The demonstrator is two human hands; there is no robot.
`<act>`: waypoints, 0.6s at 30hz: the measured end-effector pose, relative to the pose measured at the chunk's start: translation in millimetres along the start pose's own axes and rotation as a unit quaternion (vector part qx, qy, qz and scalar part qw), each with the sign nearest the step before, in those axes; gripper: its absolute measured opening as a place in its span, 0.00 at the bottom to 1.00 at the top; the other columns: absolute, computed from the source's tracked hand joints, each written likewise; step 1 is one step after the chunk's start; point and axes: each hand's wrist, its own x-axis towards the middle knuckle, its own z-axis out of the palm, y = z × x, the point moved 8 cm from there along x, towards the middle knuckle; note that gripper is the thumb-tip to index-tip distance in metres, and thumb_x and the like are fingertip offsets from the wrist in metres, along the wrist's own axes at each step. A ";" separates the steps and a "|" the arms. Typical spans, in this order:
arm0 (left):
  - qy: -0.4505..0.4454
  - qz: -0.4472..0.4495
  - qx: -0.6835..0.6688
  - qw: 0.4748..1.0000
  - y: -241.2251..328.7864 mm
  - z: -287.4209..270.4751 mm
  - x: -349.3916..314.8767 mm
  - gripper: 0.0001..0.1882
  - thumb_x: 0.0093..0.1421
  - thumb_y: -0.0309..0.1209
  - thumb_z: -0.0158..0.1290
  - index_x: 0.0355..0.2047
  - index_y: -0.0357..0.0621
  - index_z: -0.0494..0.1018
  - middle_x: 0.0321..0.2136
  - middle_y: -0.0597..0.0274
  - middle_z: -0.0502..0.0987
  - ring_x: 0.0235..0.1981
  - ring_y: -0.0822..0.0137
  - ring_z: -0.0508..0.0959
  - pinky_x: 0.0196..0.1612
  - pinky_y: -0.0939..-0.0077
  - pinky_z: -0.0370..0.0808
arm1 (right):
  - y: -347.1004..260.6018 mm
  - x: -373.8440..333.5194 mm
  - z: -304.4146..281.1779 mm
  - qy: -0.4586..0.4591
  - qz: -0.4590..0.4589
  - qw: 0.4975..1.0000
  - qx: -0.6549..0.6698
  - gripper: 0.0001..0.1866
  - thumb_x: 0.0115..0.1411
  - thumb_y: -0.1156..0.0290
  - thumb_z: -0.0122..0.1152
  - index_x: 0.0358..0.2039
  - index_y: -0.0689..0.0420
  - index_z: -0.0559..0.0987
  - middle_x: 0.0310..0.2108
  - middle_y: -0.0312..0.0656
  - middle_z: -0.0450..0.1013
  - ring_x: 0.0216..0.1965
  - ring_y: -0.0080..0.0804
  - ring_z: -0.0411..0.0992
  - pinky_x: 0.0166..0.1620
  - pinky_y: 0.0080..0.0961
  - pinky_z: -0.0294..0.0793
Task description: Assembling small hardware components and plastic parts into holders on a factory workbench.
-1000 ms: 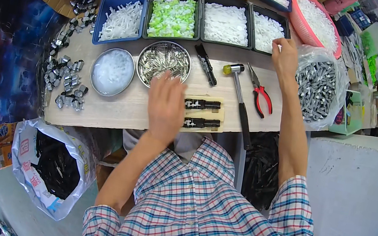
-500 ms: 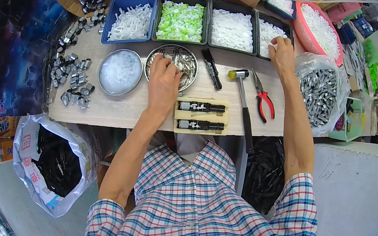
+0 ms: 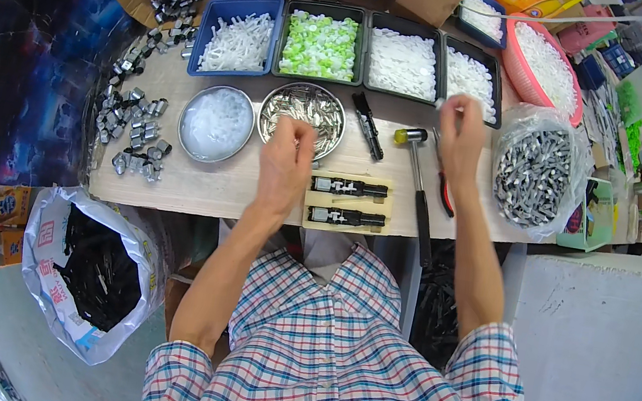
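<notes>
My left hand [image 3: 286, 163] hovers with its fingers curled at the near rim of a steel bowl of small metal parts [image 3: 306, 110]; whether it holds anything is hidden. Just right of it lies a pale wooden block with two black fixtures [image 3: 347, 202]. My right hand [image 3: 459, 134] is raised, fingertips pinched together, in front of a black tray of white parts [image 3: 470, 75]. Under it lie a hammer [image 3: 418, 178] and red-handled pliers [image 3: 446, 197]. What the pinch holds is too small to tell.
Behind stand a blue tray of white pieces [image 3: 235, 40], a tray of green pieces [image 3: 320, 45], a tray of white pieces [image 3: 403, 62] and a pink basket [image 3: 544, 64]. There is a bowl of clear parts [image 3: 216, 123], loose metal clips [image 3: 134, 133], a bag of metal parts [image 3: 535, 176] and a floor sack [image 3: 88, 268].
My left hand has drawn back from inside the steel bowl toward me. My right hand has come away from the black tray toward the bench's middle.
</notes>
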 end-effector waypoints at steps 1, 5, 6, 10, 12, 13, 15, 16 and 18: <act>-0.015 -0.035 -0.041 0.998 1.8 3.3 -7.9 0.06 0.68 0.28 0.52 0.36 0.37 0.70 0.30 0.58 0.79 0.31 0.68 0.78 0.36 0.75 0.73 | -24.4 -22.6 7.8 -0.014 0.017 0.997 0.075 0.04 0.67 0.76 0.56 0.38 0.62 0.74 0.38 0.43 0.75 0.41 0.27 0.73 0.46 0.23 0.71; -0.093 -0.134 -0.204 0.965 24.6 22.4 -46.8 0.05 0.69 0.26 0.50 0.40 0.37 0.73 0.30 0.65 0.76 0.32 0.76 0.75 0.37 0.80 0.73 | -84.7 -103.5 34.2 -0.093 0.188 0.935 0.287 0.01 0.70 0.78 0.51 0.41 0.61 0.70 0.46 0.44 0.75 0.45 0.22 0.71 0.51 0.19 0.68; -0.099 -0.138 -0.230 0.958 25.8 26.3 -57.3 0.06 0.70 0.26 0.50 0.42 0.37 0.74 0.30 0.67 0.76 0.33 0.78 0.74 0.38 0.81 0.73 | -93.0 -115.8 37.9 -0.070 0.193 0.920 0.333 0.04 0.69 0.77 0.53 0.42 0.63 0.71 0.41 0.42 0.76 0.38 0.20 0.72 0.44 0.18 0.73; -0.091 -0.178 -0.317 0.927 34.7 27.3 -82.5 0.06 0.66 0.19 0.53 0.42 0.33 0.75 0.36 0.64 0.79 0.37 0.75 0.79 0.44 0.82 0.76 | -105.5 -149.9 43.0 -0.059 0.275 0.866 0.413 0.04 0.70 0.77 0.54 0.43 0.63 0.72 0.40 0.41 0.76 0.39 0.21 0.73 0.45 0.18 0.74; -0.081 -0.183 -0.322 0.926 30.4 28.4 -91.4 0.06 0.66 0.20 0.53 0.42 0.34 0.75 0.36 0.64 0.78 0.38 0.76 0.79 0.44 0.82 0.76 | -106.7 -156.3 37.7 -0.039 0.289 0.872 0.394 0.05 0.69 0.77 0.54 0.43 0.64 0.72 0.40 0.41 0.76 0.40 0.22 0.74 0.45 0.18 0.75; -0.071 -0.184 -0.327 0.924 27.9 28.2 -95.0 0.06 0.65 0.20 0.54 0.42 0.34 0.74 0.37 0.65 0.78 0.38 0.76 0.79 0.45 0.82 0.76 | -110.2 -157.0 37.2 -0.044 0.290 0.870 0.398 0.05 0.69 0.77 0.55 0.43 0.64 0.72 0.40 0.41 0.76 0.41 0.22 0.74 0.46 0.19 0.75; -0.066 -0.183 -0.327 0.925 25.9 29.8 -98.6 0.06 0.65 0.20 0.54 0.42 0.34 0.74 0.37 0.65 0.78 0.39 0.76 0.78 0.45 0.82 0.76 | -109.6 -159.4 35.8 -0.047 0.285 0.876 0.387 0.04 0.69 0.77 0.54 0.42 0.64 0.72 0.40 0.42 0.76 0.41 0.22 0.74 0.46 0.19 0.75; -0.059 -0.181 -0.328 0.925 26.0 29.5 -99.6 0.06 0.65 0.20 0.55 0.42 0.34 0.73 0.38 0.64 0.78 0.39 0.77 0.78 0.46 0.82 0.76 | -109.6 -159.9 35.2 -0.050 0.278 0.882 0.378 0.04 0.69 0.78 0.54 0.42 0.64 0.72 0.40 0.42 0.76 0.41 0.22 0.75 0.46 0.19 0.76; -0.055 -0.185 -0.331 0.924 26.2 29.8 -102.0 0.07 0.65 0.20 0.55 0.42 0.35 0.72 0.37 0.64 0.78 0.39 0.77 0.78 0.45 0.81 0.76 | -109.4 -161.9 36.1 -0.044 0.276 0.876 0.393 0.04 0.69 0.78 0.54 0.42 0.64 0.71 0.40 0.42 0.76 0.41 0.23 0.75 0.46 0.19 0.76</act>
